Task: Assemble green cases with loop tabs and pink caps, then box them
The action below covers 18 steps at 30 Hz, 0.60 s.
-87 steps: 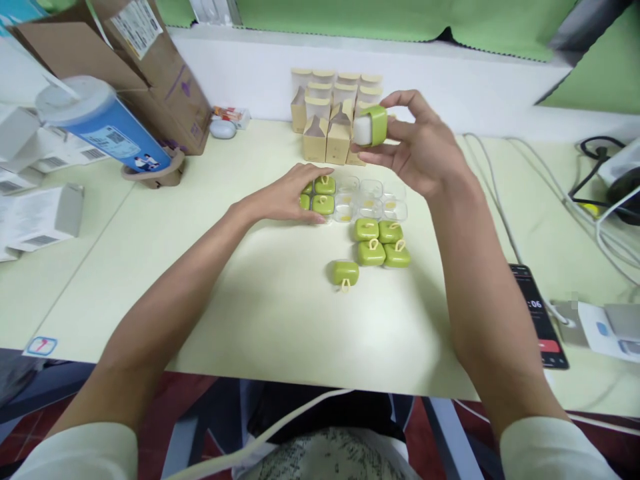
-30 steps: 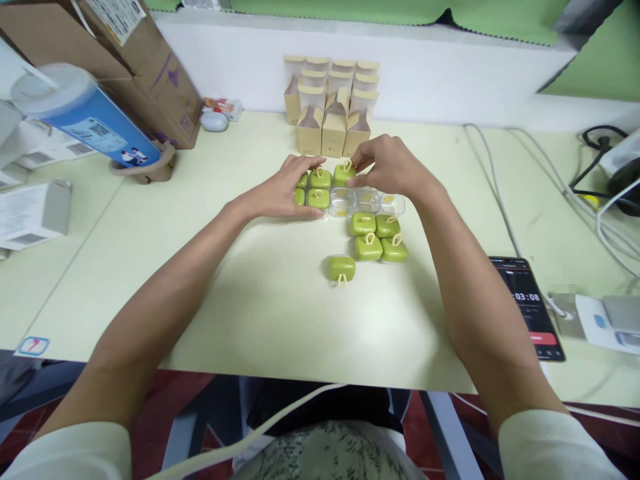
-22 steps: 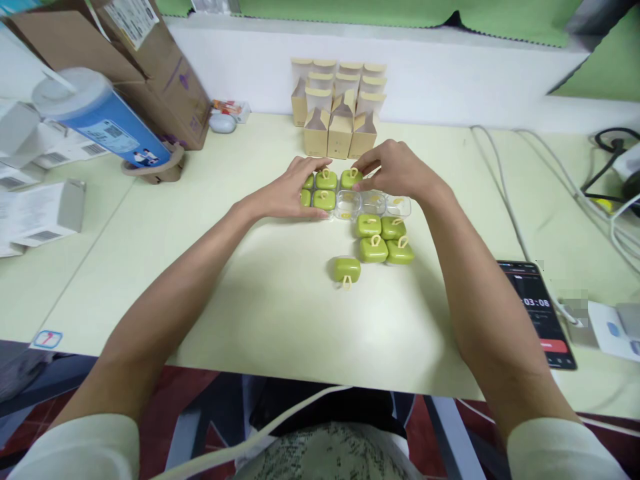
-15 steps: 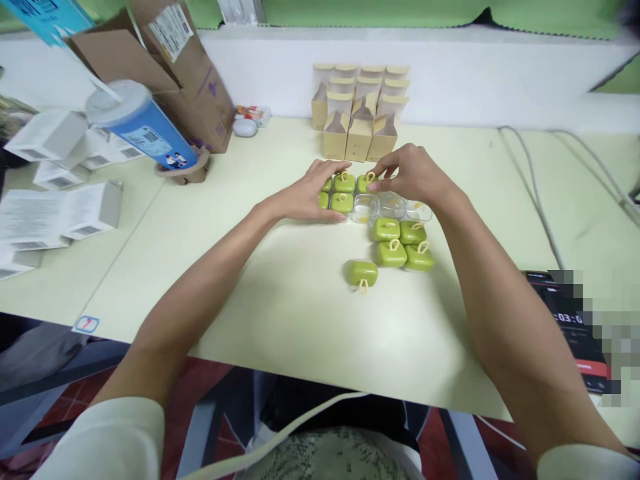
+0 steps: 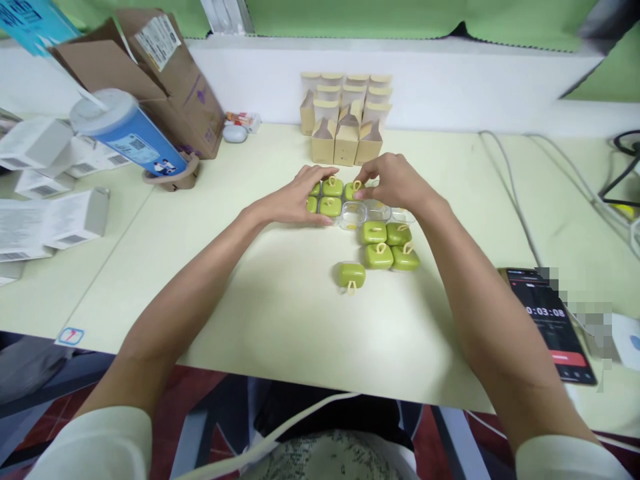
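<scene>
My left hand (image 5: 293,199) spans the left end of a clear plastic tray (image 5: 354,215), thumb on the near side and fingers on the far side. Green rounded cases with yellow loops, such as one green case (image 5: 331,206), sit in that end. My right hand (image 5: 395,181) has its fingertips closed on another green case (image 5: 351,191) in the far row. Nearer me stands a cluster of green cases (image 5: 379,256), and a single green case (image 5: 352,275) lies apart with its loop towards me. Part of the tray's far row is hidden behind my right hand.
Open tan cardboard boxes (image 5: 345,145) stand in rows by the wall. To the left are a brown carton (image 5: 185,100), a blue-labelled cup (image 5: 135,140) in a holder and white boxes (image 5: 75,220). A phone (image 5: 555,327) and cables (image 5: 515,193) lie to the right.
The view has shifted slightly, so everything appears farther left and a little lower. Both hands keep about the same places at the tray, my right fingers still on the same green case.
</scene>
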Each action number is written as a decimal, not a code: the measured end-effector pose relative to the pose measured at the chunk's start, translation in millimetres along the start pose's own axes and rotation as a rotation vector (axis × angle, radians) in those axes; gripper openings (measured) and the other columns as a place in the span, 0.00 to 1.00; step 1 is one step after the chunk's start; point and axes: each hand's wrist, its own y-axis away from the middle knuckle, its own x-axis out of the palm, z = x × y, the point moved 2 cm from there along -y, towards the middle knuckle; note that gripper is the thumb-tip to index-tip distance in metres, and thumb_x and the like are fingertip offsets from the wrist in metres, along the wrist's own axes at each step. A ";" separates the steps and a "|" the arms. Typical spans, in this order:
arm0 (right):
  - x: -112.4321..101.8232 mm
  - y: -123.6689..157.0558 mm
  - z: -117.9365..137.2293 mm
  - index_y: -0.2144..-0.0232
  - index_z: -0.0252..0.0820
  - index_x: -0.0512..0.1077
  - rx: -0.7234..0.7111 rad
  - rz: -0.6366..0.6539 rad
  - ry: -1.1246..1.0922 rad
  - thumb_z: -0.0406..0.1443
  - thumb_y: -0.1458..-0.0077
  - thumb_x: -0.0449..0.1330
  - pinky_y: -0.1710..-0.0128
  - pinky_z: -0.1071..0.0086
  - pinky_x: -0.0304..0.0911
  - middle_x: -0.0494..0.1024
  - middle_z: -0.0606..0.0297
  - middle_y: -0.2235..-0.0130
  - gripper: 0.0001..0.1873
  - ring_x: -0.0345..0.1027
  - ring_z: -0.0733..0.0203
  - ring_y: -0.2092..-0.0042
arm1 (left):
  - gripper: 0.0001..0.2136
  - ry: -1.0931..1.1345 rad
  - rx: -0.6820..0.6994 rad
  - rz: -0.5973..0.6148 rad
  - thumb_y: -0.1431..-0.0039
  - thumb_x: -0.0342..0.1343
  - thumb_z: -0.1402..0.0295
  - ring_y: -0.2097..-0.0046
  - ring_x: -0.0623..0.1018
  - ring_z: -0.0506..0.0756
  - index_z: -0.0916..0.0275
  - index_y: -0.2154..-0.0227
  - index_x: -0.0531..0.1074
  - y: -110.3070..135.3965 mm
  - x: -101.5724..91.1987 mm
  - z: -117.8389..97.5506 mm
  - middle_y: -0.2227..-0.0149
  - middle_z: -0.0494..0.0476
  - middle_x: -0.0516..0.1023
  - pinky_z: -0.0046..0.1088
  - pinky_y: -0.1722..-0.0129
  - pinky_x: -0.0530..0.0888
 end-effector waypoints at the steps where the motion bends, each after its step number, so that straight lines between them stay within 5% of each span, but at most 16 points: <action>1: -0.7 0.6 -0.3 0.57 0.47 0.88 -0.012 0.007 -0.002 0.40 0.43 0.75 0.41 0.45 0.76 0.89 0.56 0.54 0.11 0.81 0.42 0.49 | 0.57 -0.001 -0.004 0.002 0.51 0.76 0.38 0.24 0.66 0.73 0.55 0.23 0.59 0.2 -0.6 -0.8 0.28 0.71 0.67 0.56 0.22 0.65; 9: -9.0 11.2 8.5 0.45 0.46 0.84 -0.074 0.100 0.095 0.46 0.47 0.81 0.35 0.39 0.70 0.87 0.54 0.47 0.28 0.70 0.31 0.37 | 0.57 0.003 -0.010 0.007 0.53 0.76 0.36 0.25 0.67 0.72 0.54 0.24 0.62 1.4 -3.1 -6.6 0.29 0.68 0.70 0.56 0.22 0.66; 18: -0.4 10.6 25.4 0.47 0.37 0.84 -0.059 0.106 0.223 0.39 0.44 0.78 0.40 0.44 0.73 0.87 0.48 0.51 0.24 0.70 0.31 0.40 | 0.62 0.033 -0.012 0.010 0.56 0.79 0.39 0.22 0.60 0.73 0.48 0.21 0.55 3.4 -10.3 -13.2 0.23 0.66 0.64 0.57 0.21 0.63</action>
